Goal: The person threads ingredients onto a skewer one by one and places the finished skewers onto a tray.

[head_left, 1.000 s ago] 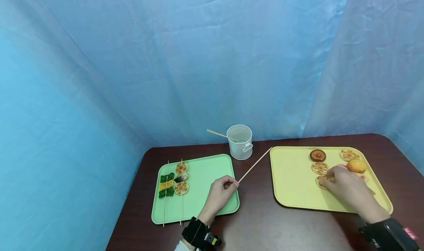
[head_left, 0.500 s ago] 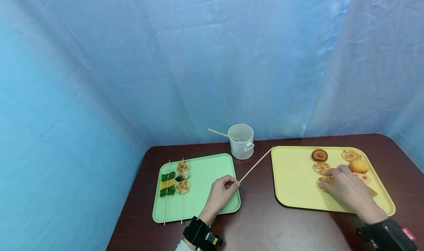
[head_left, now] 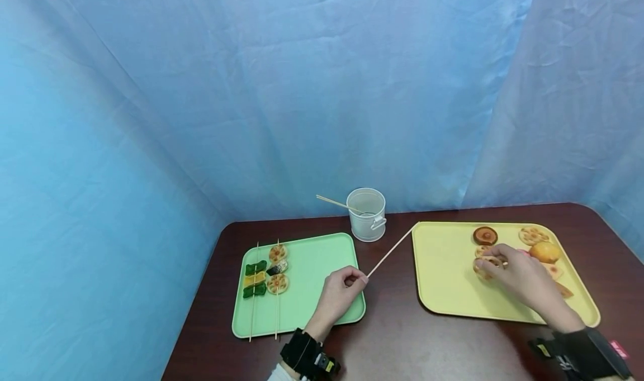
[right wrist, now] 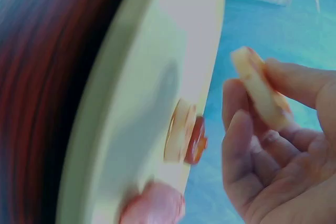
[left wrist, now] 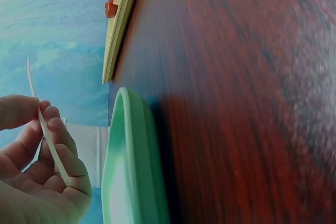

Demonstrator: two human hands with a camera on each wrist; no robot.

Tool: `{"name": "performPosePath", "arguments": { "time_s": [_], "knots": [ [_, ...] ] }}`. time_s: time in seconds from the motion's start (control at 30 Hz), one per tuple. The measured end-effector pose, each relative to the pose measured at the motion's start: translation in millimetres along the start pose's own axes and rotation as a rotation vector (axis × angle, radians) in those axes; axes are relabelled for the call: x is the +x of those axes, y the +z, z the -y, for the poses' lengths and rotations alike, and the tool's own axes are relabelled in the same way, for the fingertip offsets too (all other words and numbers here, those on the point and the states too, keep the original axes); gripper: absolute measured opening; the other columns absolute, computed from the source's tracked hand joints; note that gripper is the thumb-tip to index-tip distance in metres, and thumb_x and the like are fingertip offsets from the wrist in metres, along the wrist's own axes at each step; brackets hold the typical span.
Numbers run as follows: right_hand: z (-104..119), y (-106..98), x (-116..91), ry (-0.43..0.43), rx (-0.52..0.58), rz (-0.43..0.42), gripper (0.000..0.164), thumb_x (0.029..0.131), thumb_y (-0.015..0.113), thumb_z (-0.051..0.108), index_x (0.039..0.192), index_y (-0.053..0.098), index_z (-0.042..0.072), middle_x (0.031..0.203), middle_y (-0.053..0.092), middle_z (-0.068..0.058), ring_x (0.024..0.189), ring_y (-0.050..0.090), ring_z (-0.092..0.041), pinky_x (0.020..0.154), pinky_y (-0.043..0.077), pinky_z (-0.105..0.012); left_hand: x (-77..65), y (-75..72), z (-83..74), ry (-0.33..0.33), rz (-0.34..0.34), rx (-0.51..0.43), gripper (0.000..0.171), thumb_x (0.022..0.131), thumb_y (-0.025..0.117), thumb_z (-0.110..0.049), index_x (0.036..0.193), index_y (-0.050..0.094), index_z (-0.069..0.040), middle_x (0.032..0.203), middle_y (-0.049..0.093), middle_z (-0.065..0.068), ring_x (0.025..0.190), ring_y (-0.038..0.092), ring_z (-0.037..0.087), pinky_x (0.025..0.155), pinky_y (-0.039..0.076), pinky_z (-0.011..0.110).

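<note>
Between thumb and fingers my left hand pinches a bare wooden skewer, its far end pointing up and right beside the yellow tray. The left wrist view shows the skewer lying across the curled fingers. Over the yellow tray, my right hand pinches a lotus root slice by its edges, raised off the tray. Behind it on the tray lie another lotus root slice, partly hidden by the fingers, and a brown mushroom.
More food pieces, including a round yellow one and a lotus root slice, lie at the tray's right. Two loaded skewers rest on the green tray. A white bucket holding thin sticks stands behind, near the blue curtain.
My right hand has picked up the lotus root slice from the yellow tray and raised it slightly. The left hand with its skewer has shifted a little to the right.
</note>
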State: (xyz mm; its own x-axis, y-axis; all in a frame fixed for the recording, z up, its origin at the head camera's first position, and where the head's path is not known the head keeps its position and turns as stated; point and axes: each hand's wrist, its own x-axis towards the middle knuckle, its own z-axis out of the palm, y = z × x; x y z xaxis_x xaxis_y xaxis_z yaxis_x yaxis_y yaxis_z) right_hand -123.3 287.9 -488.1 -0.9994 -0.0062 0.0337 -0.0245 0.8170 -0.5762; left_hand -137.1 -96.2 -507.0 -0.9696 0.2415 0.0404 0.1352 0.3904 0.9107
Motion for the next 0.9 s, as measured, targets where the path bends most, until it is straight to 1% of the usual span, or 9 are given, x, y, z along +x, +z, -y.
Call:
{"name": "performPosePath", "arguments": {
  "time_s": [0.1,0.17,0.2,0.27,0.4,0.5,0.6,0.7,0.9],
  "knots": [
    [7,3,0,0.030,0.112,-0.025,0.048,0.103,0.064,0.042,0.121,0.064,-0.002,0.105,0.072,-0.019,0.072,0.067,-0.020,0.059,0.050,-0.032,-0.8,2.9,-1.9,0.023,0.009,0.000,0.009,0.094,0.071,-0.017,0.091,0.075,-0.009,0.076,0.065,-0.005,0.069,0.056,0.004,0.067,0.046,0.022],
    [12,6,0,0.033,0.236,-0.046,0.050,0.105,0.060,0.040,0.126,0.059,-0.005,0.113,0.070,-0.024,0.077,0.073,-0.019,0.063,0.057,-0.033,-1.4,5.0,-2.8,0.035,0.016,0.005,0.009,0.094,0.071,-0.017,0.091,0.075,-0.010,0.076,0.065,-0.005,0.070,0.056,0.004,0.068,0.046,0.022],
    [15,8,1,0.035,0.315,-0.056,0.050,0.106,0.058,0.038,0.128,0.056,-0.007,0.114,0.069,-0.024,0.078,0.074,-0.016,0.065,0.059,-0.032,-1.5,6.1,-2.9,0.039,0.019,0.006,0.009,0.095,0.071,-0.017,0.091,0.075,-0.010,0.076,0.065,-0.006,0.070,0.056,0.004,0.068,0.046,0.022],
    [19,12,3,0.034,0.486,-0.074,0.048,0.108,0.056,0.036,0.130,0.051,-0.007,0.114,0.069,-0.014,0.083,0.075,-0.011,0.070,0.061,-0.030,-2.4,8.1,-3.1,0.045,0.028,0.002,0.009,0.095,0.070,-0.017,0.091,0.075,-0.010,0.076,0.064,-0.006,0.070,0.056,0.004,0.069,0.046,0.023],
    [29,20,11,0.028,0.915,-0.074,0.036,0.108,0.056,0.028,0.128,0.046,-0.001,0.107,0.068,0.005,0.090,0.074,-0.007,0.078,0.059,-0.026,-4.1,12.5,-3.5,0.050,0.045,-0.010,0.010,0.096,0.070,-0.018,0.092,0.075,-0.011,0.076,0.063,-0.007,0.070,0.056,0.004,0.068,0.047,0.023],
    [38,26,18,0.033,1.154,-0.050,0.032,0.107,0.057,0.024,0.127,0.046,0.001,0.106,0.069,0.004,0.094,0.074,-0.010,0.081,0.058,-0.025,-5.6,15.1,-3.5,0.040,0.059,-0.010,0.010,0.096,0.070,-0.018,0.092,0.076,-0.011,0.075,0.063,-0.009,0.069,0.056,0.002,0.067,0.048,0.022],
    [48,29,23,0.035,1.255,-0.034,0.031,0.107,0.057,0.022,0.127,0.048,0.000,0.108,0.070,0.002,0.096,0.074,-0.011,0.083,0.058,-0.024,-6.9,17.1,-3.7,0.033,0.068,-0.003,0.009,0.096,0.070,-0.017,0.093,0.076,-0.012,0.075,0.063,-0.010,0.069,0.057,0.002,0.067,0.048,0.022],
    [55,31,27,0.046,1.312,-0.023,0.031,0.108,0.056,0.021,0.129,0.049,-0.001,0.110,0.070,0.001,0.098,0.074,-0.012,0.084,0.058,-0.024,-7.7,18.1,-3.1,0.035,0.070,0.003,0.009,0.096,0.070,-0.017,0.092,0.075,-0.012,0.075,0.063,-0.011,0.068,0.057,0.001,0.066,0.048,0.021],
    [63,33,29,0.129,1.433,-0.022,0.030,0.106,0.060,0.024,0.129,0.053,0.006,0.113,0.068,0.002,0.102,0.073,-0.011,0.085,0.057,-0.024,-9.3,20.0,0.6,0.039,0.076,0.000,0.008,0.096,0.070,-0.016,0.091,0.075,-0.012,0.076,0.064,-0.011,0.067,0.057,0.000,0.064,0.048,0.021]
  ]
}}
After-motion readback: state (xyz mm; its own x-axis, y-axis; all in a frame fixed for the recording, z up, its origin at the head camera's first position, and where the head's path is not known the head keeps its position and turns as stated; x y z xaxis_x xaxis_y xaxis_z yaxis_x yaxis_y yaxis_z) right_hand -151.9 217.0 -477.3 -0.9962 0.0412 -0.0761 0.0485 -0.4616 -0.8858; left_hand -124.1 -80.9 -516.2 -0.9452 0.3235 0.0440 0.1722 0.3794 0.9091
